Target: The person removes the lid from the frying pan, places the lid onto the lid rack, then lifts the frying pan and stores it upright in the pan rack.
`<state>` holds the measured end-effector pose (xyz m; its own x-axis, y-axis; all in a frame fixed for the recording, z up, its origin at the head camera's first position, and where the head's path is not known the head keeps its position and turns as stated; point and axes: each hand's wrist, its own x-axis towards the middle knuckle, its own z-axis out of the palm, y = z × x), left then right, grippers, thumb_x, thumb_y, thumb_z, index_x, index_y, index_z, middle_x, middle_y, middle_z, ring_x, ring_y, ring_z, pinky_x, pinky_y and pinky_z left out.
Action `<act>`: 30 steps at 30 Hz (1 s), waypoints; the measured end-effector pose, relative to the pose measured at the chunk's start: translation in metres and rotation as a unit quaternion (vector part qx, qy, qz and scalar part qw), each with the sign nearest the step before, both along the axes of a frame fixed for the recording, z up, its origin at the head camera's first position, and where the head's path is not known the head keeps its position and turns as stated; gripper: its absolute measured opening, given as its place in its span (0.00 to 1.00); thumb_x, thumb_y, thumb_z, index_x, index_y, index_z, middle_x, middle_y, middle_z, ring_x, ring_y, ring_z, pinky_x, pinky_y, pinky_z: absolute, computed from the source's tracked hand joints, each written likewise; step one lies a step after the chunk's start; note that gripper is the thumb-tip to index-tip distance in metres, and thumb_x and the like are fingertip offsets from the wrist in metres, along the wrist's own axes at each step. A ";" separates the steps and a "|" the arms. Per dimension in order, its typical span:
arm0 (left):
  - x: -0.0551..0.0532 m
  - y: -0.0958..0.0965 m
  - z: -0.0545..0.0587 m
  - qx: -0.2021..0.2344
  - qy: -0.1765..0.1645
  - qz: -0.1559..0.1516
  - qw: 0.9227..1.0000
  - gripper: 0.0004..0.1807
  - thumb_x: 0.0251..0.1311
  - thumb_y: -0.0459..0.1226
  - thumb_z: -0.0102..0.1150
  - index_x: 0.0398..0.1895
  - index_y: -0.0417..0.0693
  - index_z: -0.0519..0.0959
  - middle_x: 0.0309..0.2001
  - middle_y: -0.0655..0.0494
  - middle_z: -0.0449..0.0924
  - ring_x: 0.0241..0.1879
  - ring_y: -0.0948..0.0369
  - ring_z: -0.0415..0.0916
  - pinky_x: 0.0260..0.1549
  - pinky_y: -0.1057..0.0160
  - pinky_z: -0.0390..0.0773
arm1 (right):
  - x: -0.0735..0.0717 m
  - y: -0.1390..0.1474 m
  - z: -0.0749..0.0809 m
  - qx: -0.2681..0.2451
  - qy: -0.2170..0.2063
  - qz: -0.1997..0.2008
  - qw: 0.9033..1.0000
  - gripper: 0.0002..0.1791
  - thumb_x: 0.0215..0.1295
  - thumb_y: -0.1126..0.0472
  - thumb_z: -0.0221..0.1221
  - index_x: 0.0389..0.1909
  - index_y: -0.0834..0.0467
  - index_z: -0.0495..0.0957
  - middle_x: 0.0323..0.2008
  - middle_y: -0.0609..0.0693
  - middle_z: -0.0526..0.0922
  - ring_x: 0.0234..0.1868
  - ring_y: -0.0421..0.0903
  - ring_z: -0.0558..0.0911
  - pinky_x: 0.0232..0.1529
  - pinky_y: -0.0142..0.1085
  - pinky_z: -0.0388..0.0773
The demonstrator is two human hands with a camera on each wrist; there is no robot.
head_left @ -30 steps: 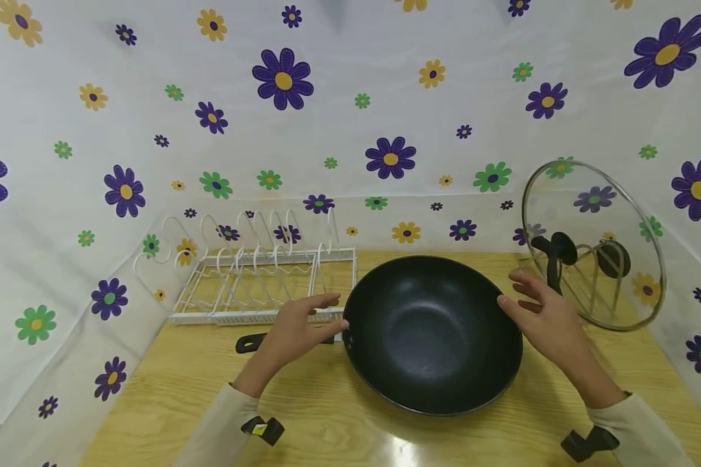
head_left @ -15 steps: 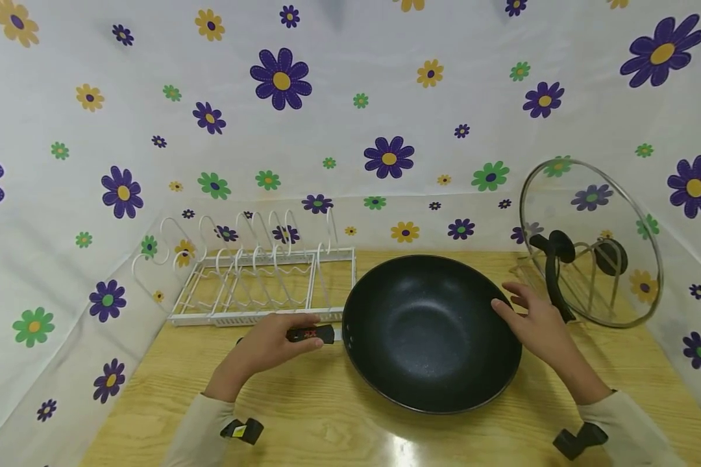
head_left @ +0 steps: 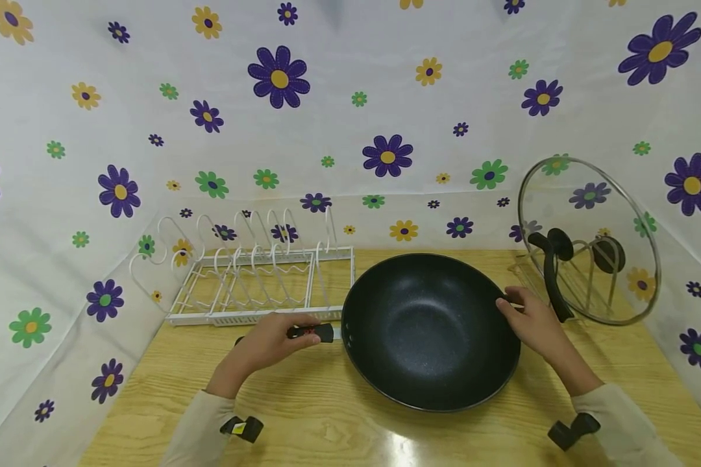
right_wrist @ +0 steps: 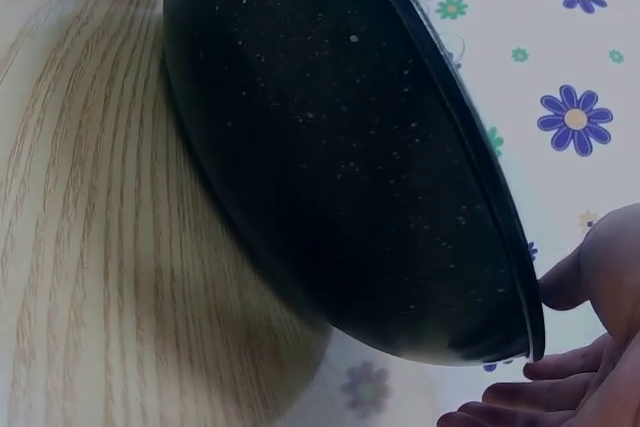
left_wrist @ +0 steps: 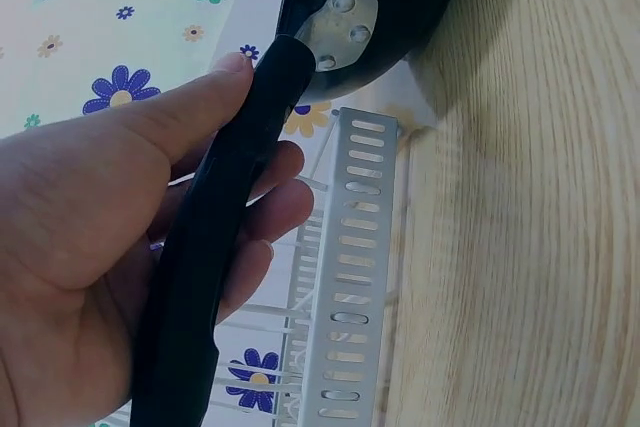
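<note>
A large black wok [head_left: 426, 331] stands on the wooden table in the middle of the head view, its dark inside facing up. My left hand [head_left: 263, 344] holds its black handle [left_wrist: 215, 227], thumb along one side and fingers curled under the other, as the left wrist view shows. Silver rivets join the handle to the pan. At the opposite side, my right hand [head_left: 537, 324] pinches the rim, thumb over the edge and fingers below on the outside. The speckled outer wall of the wok fills much of the right wrist view.
A white wire dish rack [head_left: 263, 316] stands behind my left hand. At the right, a glass lid [head_left: 648, 305] with a black handle [head_left: 552, 279] leans upright in a small wire stand [head_left: 590, 285]. Flowered cloth [head_left: 327, 130] encloses the table's back and sides.
My left hand has moved from beside the wok's rim down and left onto its handle. My right hand has shifted slightly and its fingers have closed on the rim. The wok stays in place.
</note>
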<state>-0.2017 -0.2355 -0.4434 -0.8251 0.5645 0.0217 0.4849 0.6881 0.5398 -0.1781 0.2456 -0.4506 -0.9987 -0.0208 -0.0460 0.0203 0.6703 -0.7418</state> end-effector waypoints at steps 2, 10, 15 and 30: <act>0.000 0.000 0.000 -0.002 -0.002 0.001 1.000 0.24 0.71 0.52 0.60 0.62 0.50 0.81 0.53 0.54 0.85 0.45 0.60 0.83 0.41 0.57 0.81 | 0.000 0.000 -0.002 -0.003 0.005 -0.002 1.000 0.35 0.82 0.49 0.46 0.74 0.74 0.58 0.67 0.76 0.67 0.66 0.74 0.71 0.60 0.62 0.74; 0.000 0.000 0.000 0.002 -0.011 -0.001 1.000 0.24 0.71 0.53 0.60 0.62 0.49 0.82 0.53 0.52 0.85 0.48 0.56 0.83 0.43 0.55 0.81 | 0.000 -0.001 -0.006 -0.002 0.038 -0.007 0.999 0.24 0.82 0.60 0.44 0.66 0.76 0.67 0.60 0.76 0.74 0.59 0.71 0.76 0.56 0.61 0.75; -0.001 -0.003 -0.001 0.007 -0.020 0.006 1.000 0.25 0.70 0.54 0.60 0.61 0.50 0.82 0.54 0.52 0.85 0.47 0.58 0.83 0.42 0.56 0.81 | -0.002 -0.004 -0.004 0.010 0.049 -0.008 0.999 0.21 0.80 0.64 0.44 0.62 0.77 0.70 0.57 0.76 0.76 0.56 0.71 0.77 0.54 0.61 0.75; 0.002 -0.001 -0.001 0.044 -0.041 0.004 0.998 0.22 0.69 0.51 0.63 0.59 0.51 0.84 0.52 0.55 0.85 0.33 0.66 0.75 0.33 0.65 0.76 | -0.009 -0.005 -0.006 -0.012 0.016 -0.030 0.999 0.23 0.83 0.61 0.41 0.68 0.72 0.66 0.60 0.77 0.74 0.58 0.71 0.77 0.53 0.61 0.77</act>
<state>-0.1994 -0.2364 -0.4440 -0.8306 0.5568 0.0039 0.4316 0.6394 0.6363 -0.1871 0.2401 -0.4565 -0.9991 0.0386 -0.0152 0.0366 0.6500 -0.7590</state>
